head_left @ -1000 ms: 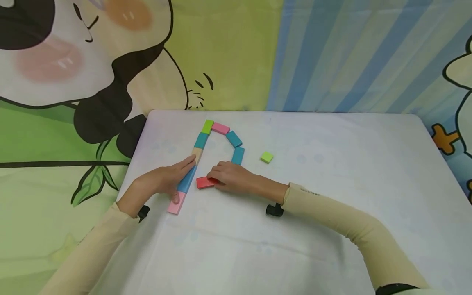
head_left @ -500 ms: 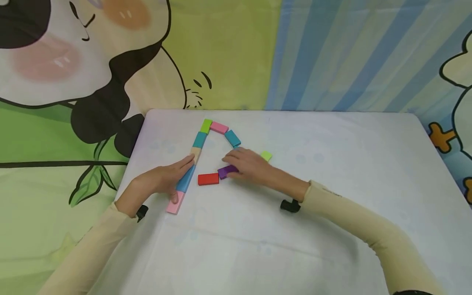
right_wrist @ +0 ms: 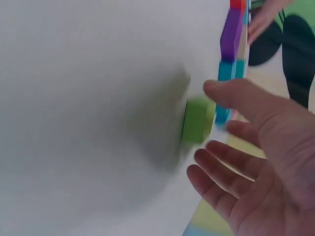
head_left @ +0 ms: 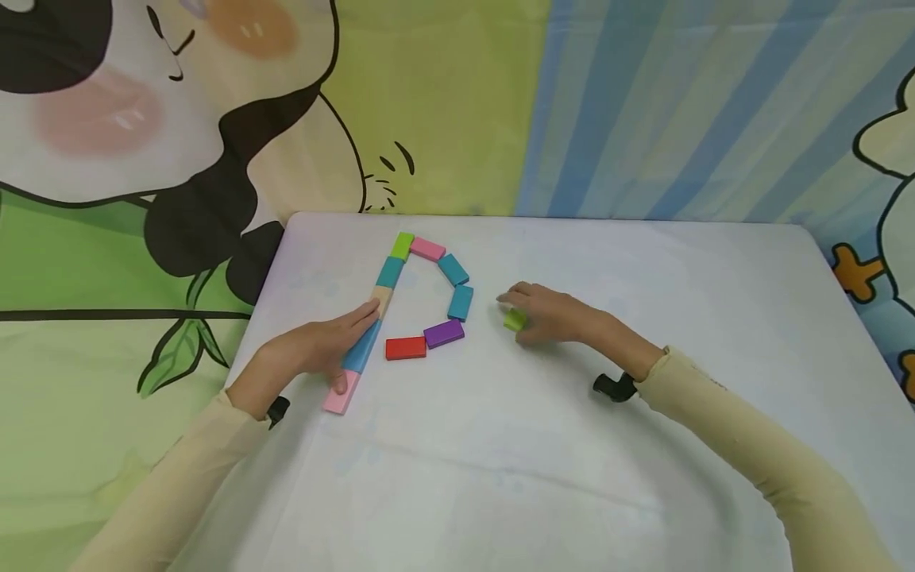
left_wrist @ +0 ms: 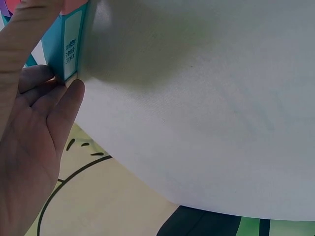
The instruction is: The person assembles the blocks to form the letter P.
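My left hand (head_left: 314, 349) rests along a slanted row of blocks. Its fingertips touch near the beige block (head_left: 384, 295), and the thumb lies on the light pink block (head_left: 334, 403); a blue block (head_left: 360, 347) sits between them. To the right, my right hand (head_left: 561, 316) is around a small green block (head_left: 515, 320) on the table. In the right wrist view, the thumb and relaxed fingers stand on either side of that green block (right_wrist: 197, 120), with a gap visible.
The row ends at the top in teal (head_left: 389, 272) and lime (head_left: 403, 245) blocks. From there a curve runs through a pink block (head_left: 428, 249), two teal blocks (head_left: 461, 303), a purple block (head_left: 444, 334) and a red block (head_left: 405, 348) on the white table (head_left: 500, 477).
My right hand has let go of the red block, passed the purple block and moved right to the green block. The red block now lies against the purple one. My left hand has stayed put.
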Tool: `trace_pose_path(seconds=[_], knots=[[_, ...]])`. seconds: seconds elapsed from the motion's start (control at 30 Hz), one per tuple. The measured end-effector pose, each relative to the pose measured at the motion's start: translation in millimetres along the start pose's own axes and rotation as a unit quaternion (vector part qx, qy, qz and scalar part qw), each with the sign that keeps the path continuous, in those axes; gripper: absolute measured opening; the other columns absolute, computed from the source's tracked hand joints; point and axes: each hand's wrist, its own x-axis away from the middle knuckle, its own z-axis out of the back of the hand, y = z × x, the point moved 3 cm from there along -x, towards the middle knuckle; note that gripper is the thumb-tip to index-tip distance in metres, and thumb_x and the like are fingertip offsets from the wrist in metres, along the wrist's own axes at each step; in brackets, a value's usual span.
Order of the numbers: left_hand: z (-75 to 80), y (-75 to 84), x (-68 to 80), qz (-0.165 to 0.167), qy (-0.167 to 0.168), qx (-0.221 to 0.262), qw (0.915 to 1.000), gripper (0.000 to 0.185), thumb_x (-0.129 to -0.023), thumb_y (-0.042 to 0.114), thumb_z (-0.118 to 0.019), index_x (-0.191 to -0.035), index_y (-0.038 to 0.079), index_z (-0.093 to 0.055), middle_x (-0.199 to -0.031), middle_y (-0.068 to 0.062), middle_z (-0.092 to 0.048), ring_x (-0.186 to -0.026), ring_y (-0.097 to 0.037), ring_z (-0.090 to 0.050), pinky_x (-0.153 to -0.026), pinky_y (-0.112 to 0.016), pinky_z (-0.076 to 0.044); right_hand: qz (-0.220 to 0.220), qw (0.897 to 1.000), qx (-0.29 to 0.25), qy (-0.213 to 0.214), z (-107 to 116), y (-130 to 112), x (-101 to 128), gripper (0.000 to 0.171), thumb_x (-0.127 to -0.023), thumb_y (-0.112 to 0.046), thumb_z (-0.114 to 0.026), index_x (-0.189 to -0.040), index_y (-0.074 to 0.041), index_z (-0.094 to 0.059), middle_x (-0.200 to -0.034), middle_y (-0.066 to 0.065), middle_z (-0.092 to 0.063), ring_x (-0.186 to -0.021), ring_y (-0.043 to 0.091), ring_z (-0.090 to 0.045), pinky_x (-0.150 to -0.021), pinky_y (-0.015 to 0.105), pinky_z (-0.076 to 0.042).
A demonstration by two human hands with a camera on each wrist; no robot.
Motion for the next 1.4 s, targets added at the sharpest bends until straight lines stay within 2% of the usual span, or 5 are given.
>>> trace_pose_path(seconds=[0.2, 0.33, 0.53, 0.8, 1.4], knots=[[1.1, 2.4, -3.4, -0.008, 0.001, -0.025, 0.9997, 0.133, -0.063, 0.043, -0.086, -0.157, 0.009, 0.002, -0.165, -0.009, 0.006, -0.148, -0.036, -0.023, -0.101, -0.046, -0.048, 0.085, 0.994, -0.034, 0.058, 2, -43, -10, 0.021, -0.087, -0.005, -0.069, -0.108, -0.001, -0.07, -0.108, 0.014, -0.063, -0.094, 0.023, -0.061, -0.08, 0.032, -0.056], [3.2, 2.4, -5.0, -0.001, -0.001, -0.013, 0.9999, 0.134, -0.062, 0.042, -0.086, -0.157, 0.011, 0.003, -0.166, -0.006, 0.007, -0.149, -0.034, -0.022, -0.104, -0.047, -0.046, 0.155, 0.979, -0.117, 0.065, 0, -96, -34, 0.031, -0.087, -0.01, -0.072, -0.117, -0.002, -0.066, -0.107, 0.009, -0.064, -0.093, 0.018, -0.06, -0.081, 0.026, -0.055], [4.2, 1.5, -8.7, -0.016, 0.001, 0.001, 0.9999, 0.133, -0.062, 0.045, -0.085, -0.157, 0.012, 0.003, -0.166, -0.004, 0.008, -0.147, -0.032, -0.027, -0.105, -0.048, -0.044, 0.212, 0.969, -0.123, 0.04, -28, -152, -74, 0.033, -0.091, -0.015, -0.068, -0.119, -0.002, -0.057, -0.102, 0.006, -0.061, -0.093, 0.015, -0.053, -0.081, 0.017, -0.045], [5.0, 1.0, -7.4, -0.028, -0.002, 0.006, 0.9996, 0.13, -0.064, 0.044, -0.084, -0.157, 0.01, 0.002, -0.165, -0.006, 0.009, -0.146, -0.033, -0.029, -0.105, -0.05, -0.043, 0.23, 0.965, -0.105, 0.064, -42, -162, -94, 0.02, -0.089, -0.016, -0.071, -0.103, -0.004, -0.061, -0.092, 0.005, -0.062, -0.087, 0.015, -0.052, -0.082, 0.023, -0.044], [0.8, -3.8, -3.0, -0.023, -0.003, -0.002, 0.9997, 0.132, -0.062, 0.045, -0.085, -0.156, 0.006, 0.001, -0.165, -0.008, 0.008, -0.149, -0.034, -0.023, -0.105, -0.05, -0.043, 0.181, 0.979, 0.011, 0.089, -57, -161, -104, 0.04, -0.089, -0.04, -0.068, -0.116, -0.011, -0.064, -0.11, 0.0, -0.065, -0.098, 0.014, -0.053, -0.085, 0.024, -0.045]])
